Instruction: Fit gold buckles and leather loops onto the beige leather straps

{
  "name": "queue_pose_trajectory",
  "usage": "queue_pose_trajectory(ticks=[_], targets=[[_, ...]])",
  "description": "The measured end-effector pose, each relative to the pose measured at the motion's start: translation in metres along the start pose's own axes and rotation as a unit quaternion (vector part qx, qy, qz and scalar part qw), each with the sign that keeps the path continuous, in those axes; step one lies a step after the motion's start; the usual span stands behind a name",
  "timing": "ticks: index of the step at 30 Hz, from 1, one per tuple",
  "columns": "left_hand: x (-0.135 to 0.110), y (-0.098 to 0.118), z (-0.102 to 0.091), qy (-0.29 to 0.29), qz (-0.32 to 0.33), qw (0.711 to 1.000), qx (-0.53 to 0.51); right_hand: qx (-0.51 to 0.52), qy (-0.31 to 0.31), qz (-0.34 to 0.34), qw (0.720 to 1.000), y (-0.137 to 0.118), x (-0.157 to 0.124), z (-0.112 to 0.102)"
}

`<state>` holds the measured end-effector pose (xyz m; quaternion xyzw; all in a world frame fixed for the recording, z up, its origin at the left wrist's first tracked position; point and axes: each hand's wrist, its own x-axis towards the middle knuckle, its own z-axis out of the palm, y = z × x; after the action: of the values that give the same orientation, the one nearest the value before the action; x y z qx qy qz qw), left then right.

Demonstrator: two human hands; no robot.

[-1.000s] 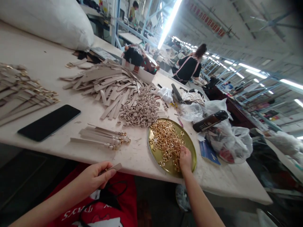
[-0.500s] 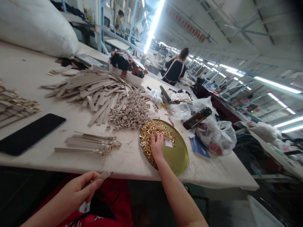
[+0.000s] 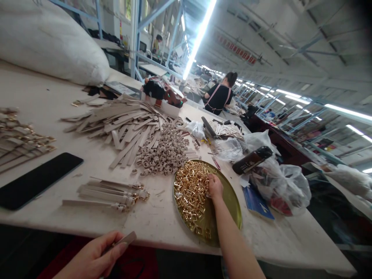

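Note:
My left hand [image 3: 94, 254] is closed around a flat beige strap [image 3: 130, 237], low in front of the table's near edge, with the strap's end sticking out past the fingertips. My right hand [image 3: 215, 187] reaches into a round gold-coloured tray [image 3: 229, 217], its fingers curled at the right side of a heap of small gold buckles [image 3: 192, 190]. Whatever those fingers hold is hidden. Behind the tray lies a mound of small beige loops [image 3: 164, 151], and a fan of loose straps [image 3: 128, 120] spreads to its left. Several straps with gold buckles [image 3: 110, 193] lie left of the tray.
A black phone [image 3: 40, 178] lies at the left, near more buckled straps [image 3: 23, 139]. Right of the tray are a blue booklet [image 3: 257, 203], a dark cylindrical object [image 3: 252, 159] and clear plastic bags [image 3: 290, 190]. A large white sack [image 3: 55, 46] fills the back left. A co-worker [image 3: 219, 97] stands beyond.
My right hand has moved from the middle of the buckle heap to its right edge, and buckles now spread towards the tray's near side. My left hand still holds the strap. The view has tilted up slightly.

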<state>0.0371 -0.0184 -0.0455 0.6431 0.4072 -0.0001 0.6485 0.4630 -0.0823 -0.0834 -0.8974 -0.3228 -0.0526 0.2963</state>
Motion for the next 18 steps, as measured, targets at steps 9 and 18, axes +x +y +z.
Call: queue_pose_trajectory(ticks=[9, 18], targets=[[0.002, 0.000, -0.002, -0.025, -0.021, 0.999, -0.022, -0.012, -0.027, -0.061, 0.998, -0.057, -0.066, 0.002], [-0.006, 0.002, -0.004, -0.008, 0.005, 0.999, -0.031, 0.026, -0.069, -0.187, 0.979, -0.152, -0.027, 0.023]])
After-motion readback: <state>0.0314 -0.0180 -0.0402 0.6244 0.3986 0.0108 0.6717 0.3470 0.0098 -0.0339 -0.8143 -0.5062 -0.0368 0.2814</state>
